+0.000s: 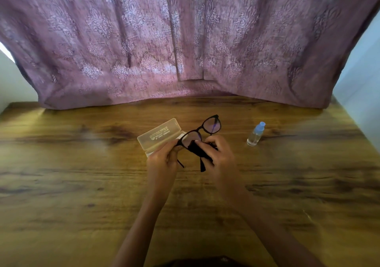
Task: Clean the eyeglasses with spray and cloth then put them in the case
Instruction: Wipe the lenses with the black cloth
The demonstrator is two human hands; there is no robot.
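The eyeglasses (200, 128) are held up over the wooden worktop (82, 164), between both hands. The left hand (162, 159) is closed narrowly on one end of the black frame, near the hinge, with finger and thumb pinched round it. One temple arm is seen hanging down just below that grip.

A black cloth (195, 148) is gripped in the right hand (220, 155), whose fingers are curled round it. The cloth is pressed against the lens that lies between the two grips. The other lens is left uncovered and is tilted up and away, just beyond the right grip. The second temple arm is seen pointing down from under the cloth, between the two hands.

Just behind the left grip, a clear plastic case (159, 136) is laid open on the worktop. Its lid is tipped back, and printed lettering is seen through the lid. Its base is partly hidden by the left hand, and it cannot be told whether the frame touches the case.

A small clear spray bottle (256, 134) with a blue cap is stood on the worktop to the outer side of the right grip, apart from it. Farther off than both grips, a mauve patterned curtain (185, 40) is draped down to the worktop's far edge.
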